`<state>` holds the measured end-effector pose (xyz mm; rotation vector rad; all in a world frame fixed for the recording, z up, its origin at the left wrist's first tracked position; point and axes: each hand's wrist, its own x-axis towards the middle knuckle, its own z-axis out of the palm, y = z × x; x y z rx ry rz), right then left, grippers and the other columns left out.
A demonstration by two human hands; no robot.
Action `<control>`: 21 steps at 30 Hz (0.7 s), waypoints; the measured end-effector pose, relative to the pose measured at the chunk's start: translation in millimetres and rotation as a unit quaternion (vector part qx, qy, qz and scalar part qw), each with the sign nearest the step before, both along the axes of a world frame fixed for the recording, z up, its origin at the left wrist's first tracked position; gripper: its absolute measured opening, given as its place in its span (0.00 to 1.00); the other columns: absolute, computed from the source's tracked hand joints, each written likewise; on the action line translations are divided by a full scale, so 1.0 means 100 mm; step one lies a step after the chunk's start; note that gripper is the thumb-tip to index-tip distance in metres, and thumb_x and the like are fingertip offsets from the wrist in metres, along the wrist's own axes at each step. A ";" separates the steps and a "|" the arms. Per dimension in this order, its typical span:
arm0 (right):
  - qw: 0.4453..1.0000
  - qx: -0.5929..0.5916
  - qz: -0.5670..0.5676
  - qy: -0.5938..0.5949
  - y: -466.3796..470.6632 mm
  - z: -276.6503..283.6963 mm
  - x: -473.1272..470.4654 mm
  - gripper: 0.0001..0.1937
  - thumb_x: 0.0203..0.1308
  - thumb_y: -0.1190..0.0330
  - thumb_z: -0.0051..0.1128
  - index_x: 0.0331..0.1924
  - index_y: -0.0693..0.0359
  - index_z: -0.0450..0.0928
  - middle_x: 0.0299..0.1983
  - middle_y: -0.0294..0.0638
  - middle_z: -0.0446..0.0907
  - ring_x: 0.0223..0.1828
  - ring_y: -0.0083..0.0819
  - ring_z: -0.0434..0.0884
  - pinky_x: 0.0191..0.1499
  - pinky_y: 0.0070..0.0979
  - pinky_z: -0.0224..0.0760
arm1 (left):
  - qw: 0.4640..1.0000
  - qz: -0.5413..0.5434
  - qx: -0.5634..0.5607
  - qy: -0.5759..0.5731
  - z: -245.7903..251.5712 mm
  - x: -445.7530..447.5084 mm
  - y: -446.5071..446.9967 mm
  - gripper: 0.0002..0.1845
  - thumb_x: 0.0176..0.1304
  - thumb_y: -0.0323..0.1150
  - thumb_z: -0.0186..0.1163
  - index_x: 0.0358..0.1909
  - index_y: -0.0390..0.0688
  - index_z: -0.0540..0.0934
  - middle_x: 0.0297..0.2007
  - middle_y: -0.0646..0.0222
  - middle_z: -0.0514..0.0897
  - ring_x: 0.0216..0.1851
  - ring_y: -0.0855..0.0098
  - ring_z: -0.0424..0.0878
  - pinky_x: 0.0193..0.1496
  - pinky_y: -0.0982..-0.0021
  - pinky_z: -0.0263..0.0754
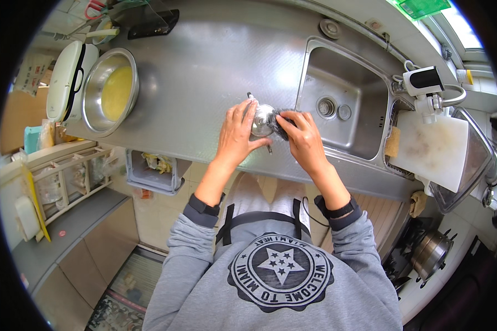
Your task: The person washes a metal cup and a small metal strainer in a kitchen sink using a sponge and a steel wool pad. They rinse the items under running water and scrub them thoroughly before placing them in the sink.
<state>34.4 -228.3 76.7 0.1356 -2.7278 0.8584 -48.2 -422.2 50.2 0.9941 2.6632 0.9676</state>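
Observation:
Over the steel counter, just left of the sink, my left hand (237, 130) grips a small, shiny, round metal piece (264, 120). It looks like a lid or small pot; I cannot tell which. Dark-tipped parts stick out at its top and bottom edges. My right hand (304, 136) pinches a dark grey steel wool scrubber (279, 124) against the right side of the metal piece. The fingers of both hands partly cover the piece.
A steel sink (364, 99) with a faucet (428, 91) lies right. Beyond it are a white cutting board (433, 145) and a sponge (392, 142). Left stand a steel bowl (133, 89) holding yellowish liquid and a white appliance (64, 82). A grey bin (149, 182) sits below the counter edge.

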 end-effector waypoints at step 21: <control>0.999 -0.016 0.021 0.035 -0.20 -0.03 -0.19 0.17 0.47 0.81 0.58 0.44 0.65 0.85 0.46 0.41 0.81 0.44 0.42 0.77 0.49 0.35 0.74 | 0.994 0.048 0.076 -0.068 -0.20 -0.02 0.19 0.45 0.40 0.30 0.78 0.64 0.41 0.68 0.58 0.56 0.75 0.59 0.50 0.77 0.57 0.57 0.77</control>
